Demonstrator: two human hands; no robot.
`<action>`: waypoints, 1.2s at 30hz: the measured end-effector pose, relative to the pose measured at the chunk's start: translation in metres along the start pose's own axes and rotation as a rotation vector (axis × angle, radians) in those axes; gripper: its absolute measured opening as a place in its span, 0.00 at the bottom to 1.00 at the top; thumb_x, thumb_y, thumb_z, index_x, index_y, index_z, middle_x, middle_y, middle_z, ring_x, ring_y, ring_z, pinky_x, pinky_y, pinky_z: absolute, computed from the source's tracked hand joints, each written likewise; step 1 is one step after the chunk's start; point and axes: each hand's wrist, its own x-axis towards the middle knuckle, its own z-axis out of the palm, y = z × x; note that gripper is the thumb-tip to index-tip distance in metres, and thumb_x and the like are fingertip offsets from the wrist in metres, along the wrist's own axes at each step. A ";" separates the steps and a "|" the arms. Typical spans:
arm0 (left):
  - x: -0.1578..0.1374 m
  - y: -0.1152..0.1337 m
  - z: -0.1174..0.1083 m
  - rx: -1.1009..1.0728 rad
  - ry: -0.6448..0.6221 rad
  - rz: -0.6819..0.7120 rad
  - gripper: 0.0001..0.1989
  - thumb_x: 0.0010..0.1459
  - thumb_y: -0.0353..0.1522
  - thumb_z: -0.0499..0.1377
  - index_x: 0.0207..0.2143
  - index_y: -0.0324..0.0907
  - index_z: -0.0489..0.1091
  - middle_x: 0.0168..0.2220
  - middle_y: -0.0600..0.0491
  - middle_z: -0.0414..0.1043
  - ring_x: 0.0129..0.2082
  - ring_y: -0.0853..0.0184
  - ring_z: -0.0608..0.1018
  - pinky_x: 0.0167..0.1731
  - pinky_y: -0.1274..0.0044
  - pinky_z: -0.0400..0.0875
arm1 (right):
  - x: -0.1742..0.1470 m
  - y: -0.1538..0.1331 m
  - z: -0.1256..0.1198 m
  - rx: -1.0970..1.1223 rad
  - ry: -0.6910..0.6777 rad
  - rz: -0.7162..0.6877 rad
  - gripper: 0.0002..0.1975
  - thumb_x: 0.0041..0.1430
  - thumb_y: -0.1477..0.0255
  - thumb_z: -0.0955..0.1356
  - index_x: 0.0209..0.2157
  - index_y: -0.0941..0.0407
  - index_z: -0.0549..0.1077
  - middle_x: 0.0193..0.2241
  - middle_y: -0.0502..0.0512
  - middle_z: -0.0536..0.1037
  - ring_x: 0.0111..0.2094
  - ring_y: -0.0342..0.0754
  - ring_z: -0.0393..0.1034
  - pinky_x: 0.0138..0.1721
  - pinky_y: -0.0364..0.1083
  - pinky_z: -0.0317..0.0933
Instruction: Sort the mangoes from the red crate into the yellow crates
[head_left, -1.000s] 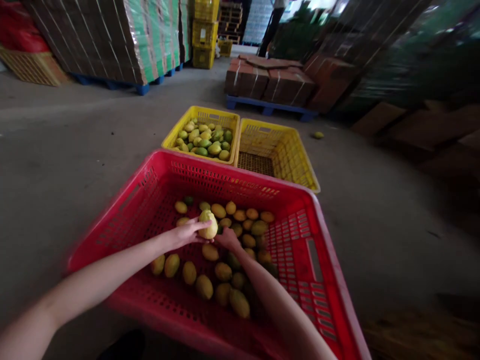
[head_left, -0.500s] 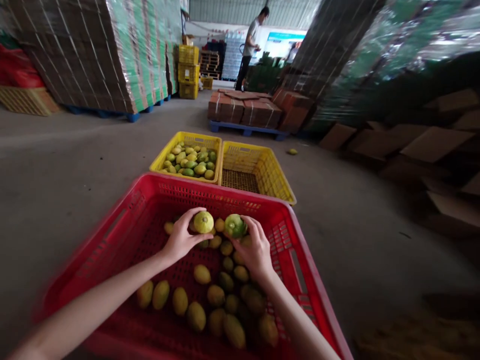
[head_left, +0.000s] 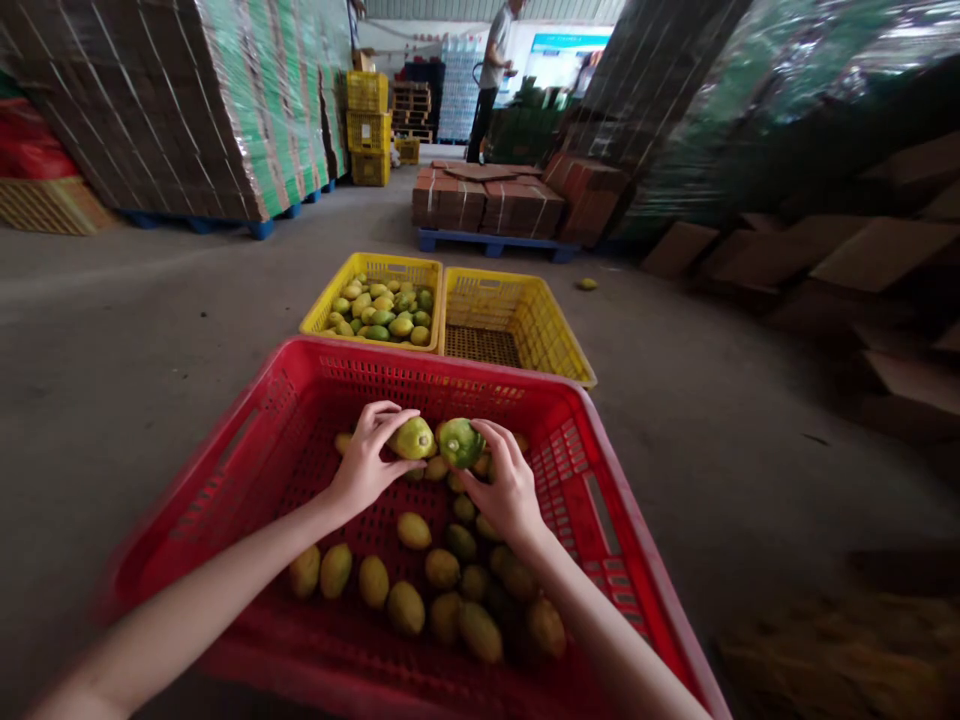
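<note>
- Head cam: left hand (head_left: 366, 462) has the yellowish fruit (head_left: 412, 438) pinched, thumb below, fingers above
- right hand (head_left: 508, 487) grips the greener fruit (head_left: 459, 443) pretty much the same way
- both fruits sit just beside each other, over the red crate (head_left: 296, 460)

No text can be read. Yellow lettering (head_left: 495, 391) on the far wall of the red crate (head_left: 300, 450), toward its right corner, is too small to make out; so are 1 white label (head_left: 365, 131) on the middle stacked crate (head_left: 381, 132) and 1 blue sign (head_left: 570, 42) at the back.
</note>
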 end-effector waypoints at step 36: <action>0.012 0.002 0.005 -1.187 -0.074 -0.913 0.16 0.64 0.38 0.52 0.37 0.35 0.72 0.30 0.49 0.77 0.27 0.67 0.80 0.27 0.76 0.76 | 0.012 -0.002 0.017 1.386 0.001 1.167 0.16 0.54 0.55 0.69 0.32 0.54 0.71 0.26 0.51 0.78 0.29 0.48 0.75 0.30 0.46 0.71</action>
